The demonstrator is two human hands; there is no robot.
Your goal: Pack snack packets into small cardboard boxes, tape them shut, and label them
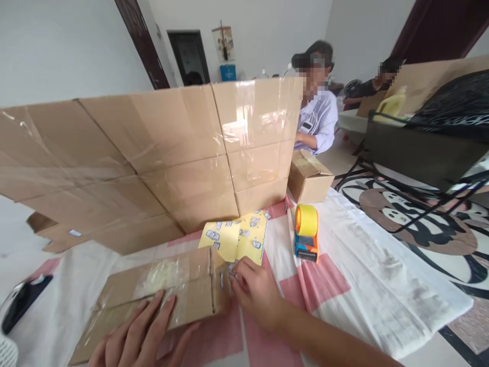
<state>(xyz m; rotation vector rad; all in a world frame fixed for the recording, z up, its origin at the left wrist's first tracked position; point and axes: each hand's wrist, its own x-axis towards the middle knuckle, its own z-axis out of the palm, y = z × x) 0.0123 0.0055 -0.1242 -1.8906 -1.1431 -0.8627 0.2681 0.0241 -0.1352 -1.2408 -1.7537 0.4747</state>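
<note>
A taped cardboard box (191, 285) lies flat on the table in front of me. My left hand (141, 331) rests on its top near the front edge, fingers stretched out and apart. At the box's right end, my right hand (255, 290) is closed in a pinch, fingertips close to the end face. Something small and pale is at the fingertips, too unclear to name. A small dark-edged mark shows on that end face. Just behind the right hand lies a yellow sheet (250, 239) printed with small cartoon figures, partly hidden by the box.
A wall of joined cardboard (183, 163) stands behind the box. To the right are an orange-and-blue tape dispenser (306, 237) with yellow tape and a smaller carton (311, 178). A person (321, 112) is behind it; another person (367, 92) is farther right. A dark object (25, 303) lies left.
</note>
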